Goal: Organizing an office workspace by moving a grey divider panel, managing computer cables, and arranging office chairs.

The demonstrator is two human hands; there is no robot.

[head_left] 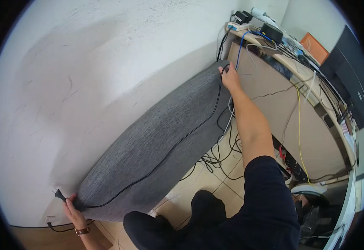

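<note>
White wall [107, 54]: scuffed, runs behind grey sofa [148, 129].
Grey sofa: landmark; long fabric-covered piece, probably a sofa back, spans lower left to upper right.
Desk [288, 104]: beyond sofa's right end; beige panel below, clutter on top.
Black monitor [348, 73]: at desk, well apart from sofa.
Loose cables [213, 162]: tangled on floor tiles, in front of sofa's right half.
Right hand [230, 78]: at sofa's upper right end; thumb and fingers closed in a pinch on black cord [177, 144].
Left hand [72, 211]: just beside sofa's lower left end; fingers curled closed round the back of black plug [59, 194].
Black cord: stretched along sofa's near face, hand to hand, slight sag; path past right hand can't be told.
Cord step: looks like holding the cord out lengthwise along sofa, plug end at left.
Cord next move: judged to call for both grips kept, slack watched, no snagging on sofa or loose cables.
White power strip [238, 26]: on desk, above sofa's right end.
Black plug: just past sofa's left end, near wall; prongs bare, pointing away from sofa, in no socket.
Monitor markings: small pale patches, too small to read; no brand legible.
Red-and-white label [347, 132]: desk edge, far right of sofa; print unreadable.
</note>
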